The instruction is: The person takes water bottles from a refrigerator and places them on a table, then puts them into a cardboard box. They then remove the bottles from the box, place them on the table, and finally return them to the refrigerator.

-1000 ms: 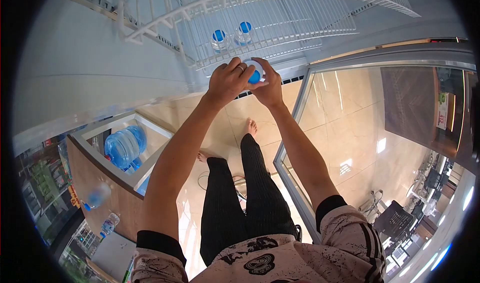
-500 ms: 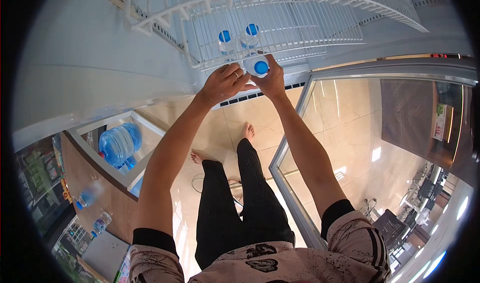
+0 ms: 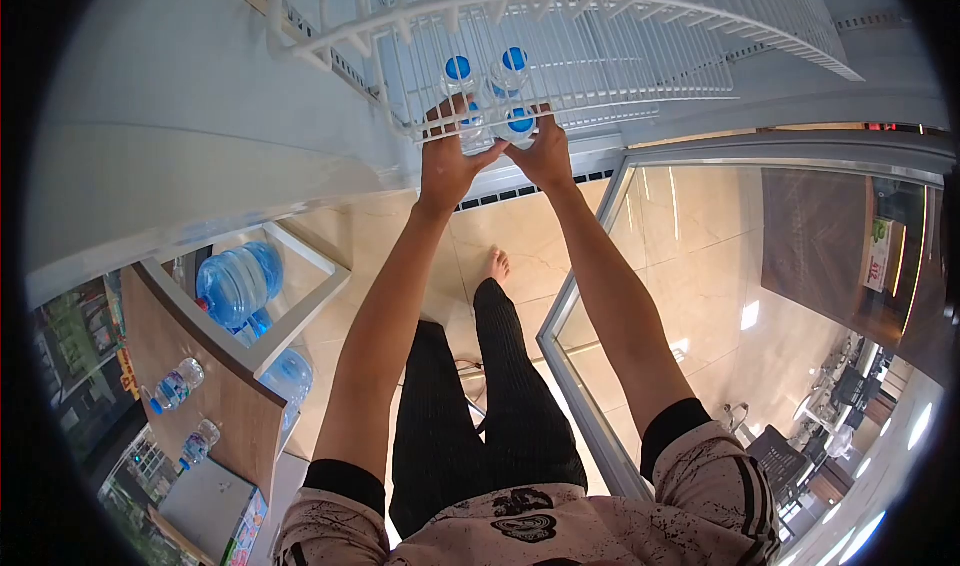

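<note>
Blue big water jugs (image 3: 238, 284) sit low left in the wooden cabinet (image 3: 225, 386). Your left hand (image 3: 447, 154) wraps a clear blue-capped bottle (image 3: 470, 126) at the front edge of the white wire fridge shelf (image 3: 600, 76). Your right hand (image 3: 545, 154) grips another blue-capped bottle (image 3: 519, 122) just beside it. Two more capped bottles (image 3: 486, 69) stand behind. Glass door (image 3: 720, 296) open on the right.

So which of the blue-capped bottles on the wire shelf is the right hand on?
The front right bottle, at the shelf edge. The right hand cups it; the two rear bottles stand untouched, and the left hand covers the front left one.
</note>
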Available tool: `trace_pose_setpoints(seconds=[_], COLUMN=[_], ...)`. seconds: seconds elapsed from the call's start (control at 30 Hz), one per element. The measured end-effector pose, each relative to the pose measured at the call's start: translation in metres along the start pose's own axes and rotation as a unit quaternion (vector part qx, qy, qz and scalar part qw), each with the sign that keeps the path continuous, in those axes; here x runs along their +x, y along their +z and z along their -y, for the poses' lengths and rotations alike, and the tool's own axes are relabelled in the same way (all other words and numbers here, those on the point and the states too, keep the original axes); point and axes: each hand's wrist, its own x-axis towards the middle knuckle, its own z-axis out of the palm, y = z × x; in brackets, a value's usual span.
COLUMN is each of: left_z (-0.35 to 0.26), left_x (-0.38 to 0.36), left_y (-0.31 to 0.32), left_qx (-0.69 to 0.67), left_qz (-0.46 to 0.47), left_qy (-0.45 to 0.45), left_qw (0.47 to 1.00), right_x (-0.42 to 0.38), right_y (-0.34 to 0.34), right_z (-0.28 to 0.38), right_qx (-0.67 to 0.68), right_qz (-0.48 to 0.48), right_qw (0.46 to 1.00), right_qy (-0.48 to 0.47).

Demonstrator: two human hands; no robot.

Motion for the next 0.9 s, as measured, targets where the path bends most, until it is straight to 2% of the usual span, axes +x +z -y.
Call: trace_pose_setpoints(seconds=[0.1, 0.23, 0.3, 0.33, 0.37, 0.4, 0.43, 0.47, 0.5, 0.53, 0.57, 0.6, 0.63, 0.67, 0.7, 0.77, 0.8, 0.83, 0.87, 0.9], left_z=[0.007, 0.008, 0.004, 0.001, -0.010, -0.027, -0.030, -0.050, -0.050, -0.067, -0.085, -0.105, -0.126, -0.135, -0.141, -0.144, -0.136, -0.121, -0.087, -0.064], left_x=[-0.010, -0.020, -0.034, -0.050, -0.065, -0.085, -0.119, -0.142, -0.191, -0.216, -0.223, -0.224, -0.232, -0.248, -0.268, -0.298, -0.323, -0.350, -0.388, -0.409], left_y=[-0.001, -0.001, -0.007, -0.013, -0.025, -0.037, -0.043, -0.059, -0.067, -0.103, -0.155, -0.207, -0.240, -0.274, -0.311, -0.397, -0.437, -0.455, -0.495, -0.531], left_qx=[-0.029, -0.058, -0.079, -0.078, -0.087, -0.162, -0.089, -0.105, -0.131, -0.080, -0.025, -0.020, -0.037, -0.053, -0.073, 0.066, 0.064, 0.184, 0.207, 0.576], left_qz=[0.010, 0.034, 0.046, 0.072, 0.082, 0.108, 0.168, 0.174, 0.256, 0.230, 0.223, 0.215, 0.209, 0.170, 0.123, 0.065, -0.035, -0.119, -0.217, -0.210], left_qy=[-0.029, -0.037, -0.082, -0.127, -0.129, -0.175, -0.171, -0.165, -0.258, -0.124, -0.151, -0.231, -0.304, -0.342, -0.378, -0.408, -0.405, -0.342, -0.308, -0.310], left_qw=[0.999, 0.997, 0.992, 0.986, 0.984, 0.965, 0.967, 0.965, 0.922, 0.962, 0.963, 0.949, 0.929, 0.923, 0.915, 0.908, 0.912, 0.914, 0.903, 0.726], right_x=[-0.001, -0.003, -0.005, -0.008, -0.013, -0.027, -0.043, -0.056, -0.083, -0.108, -0.133, -0.151, -0.178, -0.200, -0.222, -0.263, -0.278, -0.281, -0.286, -0.291], right_y=[0.002, 0.004, 0.006, 0.003, 0.002, 0.001, 0.000, -0.008, -0.013, -0.007, -0.002, 0.000, 0.001, -0.001, 0.012, 0.039, 0.054, 0.062, 0.078, 0.095], right_z=[-0.004, -0.011, -0.019, -0.015, -0.025, -0.045, -0.059, -0.059, -0.061, -0.052, -0.043, -0.039, 0.008, 0.032, 0.047, 0.076, 0.092, 0.103, 0.145, 0.174], right_qx=[-0.013, 0.009, -0.024, -0.011, -0.047, -0.061, -0.067, -0.083, -0.154, -0.086, -0.017, -0.109, -0.097, -0.142, -0.122, -0.208, -0.164, -0.130, -0.033, -0.005], right_qz=[-0.004, 0.008, 0.017, 0.027, 0.057, 0.022, -0.010, -0.010, -0.026, -0.042, -0.060, 0.002, -0.055, -0.016, 0.000, 0.054, 0.086, 0.098, 0.129, 0.186], right_qw=[0.999, 0.999, 0.999, 0.998, 0.994, 0.996, 0.997, 0.994, 0.979, 0.984, 0.984, 0.985, 0.980, 0.981, 0.988, 0.972, 0.978, 0.981, 0.982, 0.975], right_qy=[0.035, 0.032, 0.025, 0.048, 0.076, 0.057, 0.036, 0.070, 0.134, 0.152, 0.169, 0.134, 0.165, 0.134, 0.096, 0.090, 0.094, 0.106, 0.131, 0.120])
